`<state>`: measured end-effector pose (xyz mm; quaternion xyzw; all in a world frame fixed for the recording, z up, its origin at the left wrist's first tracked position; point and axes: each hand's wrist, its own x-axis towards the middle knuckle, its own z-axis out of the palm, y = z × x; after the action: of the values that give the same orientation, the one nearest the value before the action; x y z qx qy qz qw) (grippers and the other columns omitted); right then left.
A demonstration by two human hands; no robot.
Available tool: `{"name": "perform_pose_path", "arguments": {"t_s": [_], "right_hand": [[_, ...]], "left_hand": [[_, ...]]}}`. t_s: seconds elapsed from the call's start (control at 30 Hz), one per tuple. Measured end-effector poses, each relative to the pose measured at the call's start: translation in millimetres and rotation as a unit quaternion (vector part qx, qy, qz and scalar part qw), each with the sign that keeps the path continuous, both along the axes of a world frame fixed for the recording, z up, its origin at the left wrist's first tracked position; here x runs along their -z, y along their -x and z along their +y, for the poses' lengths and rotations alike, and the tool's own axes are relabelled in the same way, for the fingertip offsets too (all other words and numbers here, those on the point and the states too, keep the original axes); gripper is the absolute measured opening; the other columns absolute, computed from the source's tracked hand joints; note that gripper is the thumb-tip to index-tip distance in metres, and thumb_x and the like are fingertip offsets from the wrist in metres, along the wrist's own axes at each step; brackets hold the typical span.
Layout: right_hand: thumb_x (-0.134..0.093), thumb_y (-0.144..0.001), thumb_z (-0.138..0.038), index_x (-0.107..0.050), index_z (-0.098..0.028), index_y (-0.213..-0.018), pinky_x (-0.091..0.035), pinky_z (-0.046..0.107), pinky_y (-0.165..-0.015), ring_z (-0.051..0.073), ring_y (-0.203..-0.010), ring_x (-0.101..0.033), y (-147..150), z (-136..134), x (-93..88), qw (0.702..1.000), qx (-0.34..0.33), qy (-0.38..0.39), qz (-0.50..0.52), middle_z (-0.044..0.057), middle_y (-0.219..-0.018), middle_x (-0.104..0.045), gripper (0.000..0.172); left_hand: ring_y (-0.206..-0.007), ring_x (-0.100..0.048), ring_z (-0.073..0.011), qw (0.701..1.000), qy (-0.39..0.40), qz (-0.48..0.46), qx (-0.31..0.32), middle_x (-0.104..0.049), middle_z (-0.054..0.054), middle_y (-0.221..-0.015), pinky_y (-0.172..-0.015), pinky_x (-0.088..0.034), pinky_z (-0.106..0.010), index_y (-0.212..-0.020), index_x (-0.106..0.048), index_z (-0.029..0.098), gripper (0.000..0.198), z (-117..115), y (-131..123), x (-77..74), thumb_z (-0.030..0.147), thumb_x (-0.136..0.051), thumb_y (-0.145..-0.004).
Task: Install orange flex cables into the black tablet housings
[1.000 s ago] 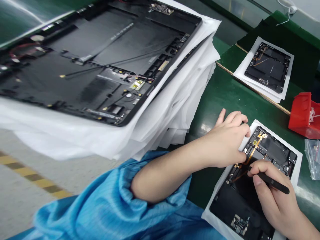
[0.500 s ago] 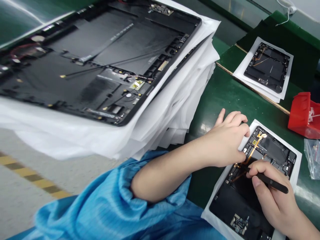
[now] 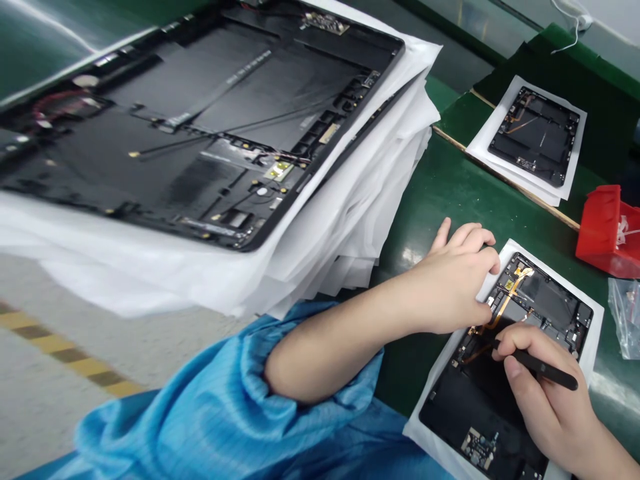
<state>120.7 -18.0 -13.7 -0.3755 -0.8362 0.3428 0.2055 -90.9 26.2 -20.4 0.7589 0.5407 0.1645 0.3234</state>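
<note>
Amber flex cable [image 3: 506, 308], lying on a tablet panel [image 3: 480, 407] just past the right hand's [image 3: 547, 393] fingers, which pinch black tweezers [image 3: 545, 369]. Left hand [image 3: 453, 283] fingers curl narrowly at the panel's near corner, grip unclear. Risk: a slipped tweezer tip could tear the cable or scratch its contacts. Beyond the left fingers, a large panel [image 3: 200, 133] on white sheets [image 3: 350, 227].

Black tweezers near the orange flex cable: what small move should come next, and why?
Probably the right hand should ease the black tweezers down to seat the orange flex cable on the tablet back panel, because the tweezers sit right by the cable and the left hand rests at the panel's edge.
</note>
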Motion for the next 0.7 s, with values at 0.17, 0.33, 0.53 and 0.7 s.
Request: {"name": "perform_pose_path", "arguments": {"t_s": [0.17,0.33,0.53,0.7], "right_hand": [[-0.048,-0.093,-0.013,-0.054,-0.024,-0.094,-0.050,0.024,-0.067,0.012,-0.069,-0.063,1.9,1.9,-0.8,1.000,-0.008,-0.005,0.000,-0.003,-0.080,-0.064,0.013],[-0.049,-0.089,-0.010,-0.054,-0.024,-0.096,-0.052,0.028,-0.070,0.016,-0.075,-0.067,1.3,-0.3,-3.9,0.999,-0.019,-0.019,0.027,0.000,-0.083,-0.067,0.017],[-0.054,-0.089,-0.014,-0.055,-0.022,-0.093,-0.056,0.030,-0.075,0.014,-0.072,-0.068,6.5,-4.0,-22.8,0.989,-0.116,-0.054,0.077,0.000,-0.080,-0.066,0.009],[-0.041,-0.107,-0.031,-0.062,-0.025,-0.094,-0.054,0.024,-0.070,0.011,-0.071,-0.069,8.6,-14.9,-29.1,0.985,-0.150,-0.039,0.073,-0.003,-0.078,-0.071,0.025]], "left_hand": [[-0.148,-0.028,-0.0347,1.000,-0.002,-0.009,-0.004,-0.049,-0.013,-0.142,-0.123,0.000,-0.067,-0.100,-0.061,0.021,0.037,0.2,0.0,0.6,0.021,-0.074,-0.065],[-0.148,-0.029,-0.0353,1.000,-0.008,-0.010,-0.007,-0.050,-0.012,-0.140,-0.123,-0.002,-0.068,-0.098,-0.061,0.022,0.035,-0.4,-0.2,2.6,0.021,-0.073,-0.065],[-0.149,-0.028,-0.0369,1.000,-0.009,-0.004,-0.006,-0.050,-0.011,-0.140,-0.122,-0.004,-0.068,-0.099,-0.059,0.023,0.035,-0.9,1.8,4.0,0.021,-0.071,-0.066],[-0.150,-0.025,-0.0355,1.000,-0.004,0.029,0.002,-0.047,-0.011,-0.142,-0.123,-0.004,-0.067,-0.103,-0.057,0.024,0.035,-0.1,3.7,3.5,0.024,-0.068,-0.070]]}}
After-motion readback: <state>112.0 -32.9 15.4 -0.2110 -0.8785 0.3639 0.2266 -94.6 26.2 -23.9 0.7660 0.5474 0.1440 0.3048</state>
